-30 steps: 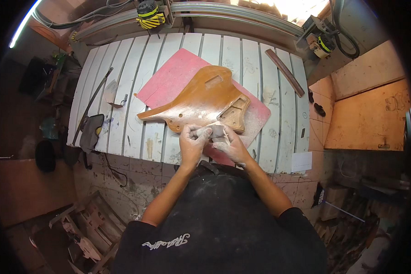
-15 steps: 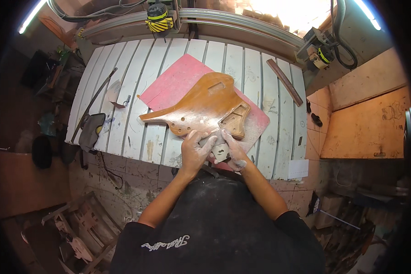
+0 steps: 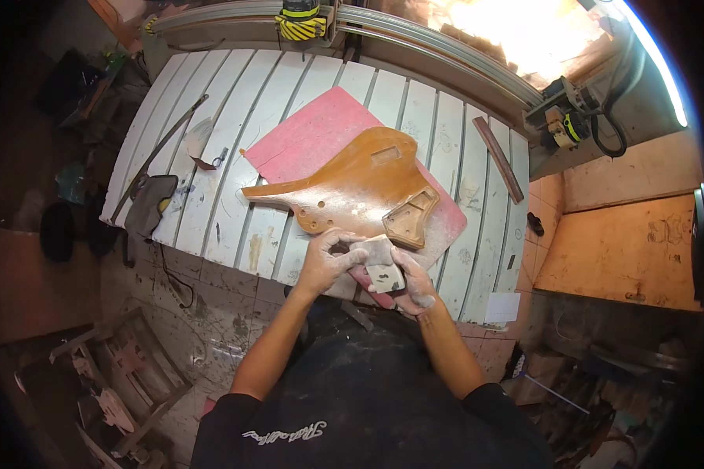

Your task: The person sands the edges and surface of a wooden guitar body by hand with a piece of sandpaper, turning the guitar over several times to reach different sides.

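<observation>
A glossy orange-brown wooden guitar body (image 3: 352, 186) lies on a pink sheet (image 3: 309, 137) across the white slatted workbench (image 3: 235, 94). Just in front of its near edge my left hand (image 3: 326, 262) and my right hand (image 3: 407, 280) meet over a small grey sanding block wrapped in sandpaper (image 3: 382, 262). The left hand pinches the top edge of the paper. Underneath, the right hand cups the block. Both hands are dusty.
A brown wooden strip (image 3: 499, 158) lies at the bench's right. A long dark bar (image 3: 160, 148), a dark pad (image 3: 150, 205) and a scrap of tape (image 3: 199, 141) sit at the left. A yellow-black machine (image 3: 303, 17) stands on the rail behind. Plywood boards (image 3: 626, 234) are at the right.
The view has shifted slightly. My hands have drawn back a little from the guitar body toward me, still working the sandpaper around the block.
</observation>
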Motion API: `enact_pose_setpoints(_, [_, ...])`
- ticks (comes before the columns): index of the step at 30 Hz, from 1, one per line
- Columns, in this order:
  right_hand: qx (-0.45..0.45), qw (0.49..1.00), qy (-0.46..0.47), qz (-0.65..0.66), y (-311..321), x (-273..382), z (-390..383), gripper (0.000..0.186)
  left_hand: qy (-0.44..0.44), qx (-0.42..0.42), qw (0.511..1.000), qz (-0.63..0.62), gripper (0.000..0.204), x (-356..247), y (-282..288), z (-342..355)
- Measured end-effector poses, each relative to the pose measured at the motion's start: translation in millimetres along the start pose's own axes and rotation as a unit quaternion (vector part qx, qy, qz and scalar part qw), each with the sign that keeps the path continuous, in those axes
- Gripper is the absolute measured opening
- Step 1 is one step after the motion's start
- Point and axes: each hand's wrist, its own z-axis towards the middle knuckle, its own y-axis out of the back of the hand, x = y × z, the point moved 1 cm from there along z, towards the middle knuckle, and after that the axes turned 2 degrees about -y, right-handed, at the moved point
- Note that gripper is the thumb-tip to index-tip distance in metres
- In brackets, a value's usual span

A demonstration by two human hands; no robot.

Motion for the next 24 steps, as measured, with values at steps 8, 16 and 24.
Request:
enact_pose_setpoints(8, [0.138, 0.985, -0.083, -0.060, 19, 10, 24, 0.048, -0.086, 0.162, 0.958, 0.220, 0.062, -5, 48, 52])
enact_pose_setpoints(16, [-0.264, 0.564, 0.419, -0.661, 52, 106, 155, 0.029, -0.100, -0.146, 0.804, 0.567, 0.057, 30, 31, 137])
enact_pose_setpoints(24, [-0.091, 0.489, 0.466, -0.732, 17, -18, 125, 0.025, -0.058, -0.158, 0.777, 0.606, 0.053, 32, 38, 141])
